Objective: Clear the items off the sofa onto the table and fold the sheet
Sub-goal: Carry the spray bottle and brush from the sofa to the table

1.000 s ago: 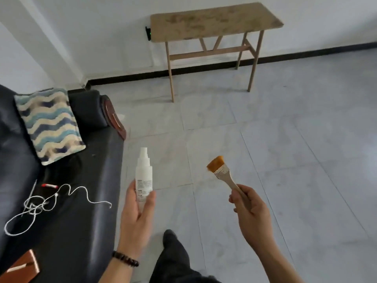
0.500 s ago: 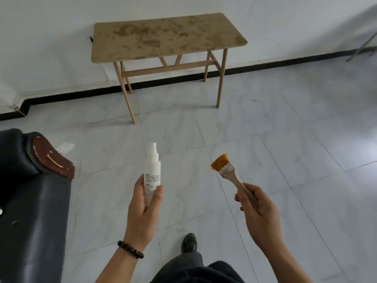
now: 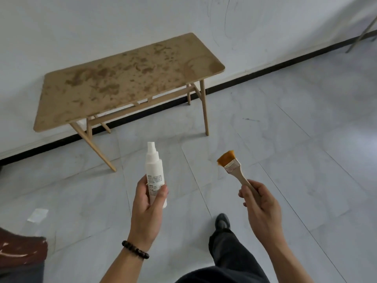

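My left hand grips a white spray bottle, held upright over the floor. A small paint brush with orange bristles and a pale wooden handle is held in my right hand, bristles pointing up and left. A stained wooden table stands ahead against the white wall, its top bare. Only the sofa's brown armrest corner shows at the bottom left. The sheet and the sofa seat are out of view.
Grey tiled floor stretches between me and the table. My dark trouser leg and shoe step forward at the bottom centre. A small scrap of paper lies on the floor at left. A thin metal leg shows at the far right.
The view has swung away from the sofa and closed in on the table, which now looks larger and nearer. Both hands keep the bottle and brush in the same grip.
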{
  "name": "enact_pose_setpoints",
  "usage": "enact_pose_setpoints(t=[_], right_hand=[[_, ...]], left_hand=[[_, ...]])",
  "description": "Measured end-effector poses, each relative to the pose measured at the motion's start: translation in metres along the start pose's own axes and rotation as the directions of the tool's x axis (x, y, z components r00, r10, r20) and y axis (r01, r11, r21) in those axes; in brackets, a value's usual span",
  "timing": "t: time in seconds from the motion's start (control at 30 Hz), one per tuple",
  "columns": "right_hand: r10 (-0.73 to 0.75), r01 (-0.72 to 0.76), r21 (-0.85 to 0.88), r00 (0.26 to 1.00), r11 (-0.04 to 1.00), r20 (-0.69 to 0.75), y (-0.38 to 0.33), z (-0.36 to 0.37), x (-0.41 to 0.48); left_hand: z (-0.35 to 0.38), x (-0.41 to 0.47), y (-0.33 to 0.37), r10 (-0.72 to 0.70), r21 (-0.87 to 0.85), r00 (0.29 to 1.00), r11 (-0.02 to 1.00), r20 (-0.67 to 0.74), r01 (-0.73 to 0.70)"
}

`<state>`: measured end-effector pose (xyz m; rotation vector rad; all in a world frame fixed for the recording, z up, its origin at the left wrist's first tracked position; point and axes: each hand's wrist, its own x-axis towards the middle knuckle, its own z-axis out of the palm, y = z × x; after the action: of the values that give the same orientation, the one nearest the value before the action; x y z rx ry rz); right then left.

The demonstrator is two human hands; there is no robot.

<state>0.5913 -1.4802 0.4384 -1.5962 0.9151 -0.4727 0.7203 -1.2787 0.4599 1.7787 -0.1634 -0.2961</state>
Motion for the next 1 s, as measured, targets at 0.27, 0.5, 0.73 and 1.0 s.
enact_pose_setpoints(t=[0.27,0.5,0.73,1.0], right_hand=[[-0.067,0.080,-0.063,0.979,0.995,0.192,-0.105,0.054,0.229],[-0.054,0.078,-0.091,0.969,0.993,0.240,-0.135,0.146,0.410],[-0.022,0.049,-0.127,0.978,0.991,0.207,-0.191,0.237,0.585],[-0.022,0.037,-0.099,0.989,0.994,0.147,-0.249,0.303,0.754]], left_hand=[[0.055,0.183,0.068,-0.020,-0.040,0.993,0.999,-0.119,0.015],[0.086,0.367,0.068,-0.079,-0.092,0.965,0.994,-0.251,0.057],[0.103,0.587,0.099,-0.083,-0.062,0.979,0.995,-0.186,0.072],[0.152,0.802,0.143,-0.030,0.065,0.999,0.997,-0.045,0.033]])
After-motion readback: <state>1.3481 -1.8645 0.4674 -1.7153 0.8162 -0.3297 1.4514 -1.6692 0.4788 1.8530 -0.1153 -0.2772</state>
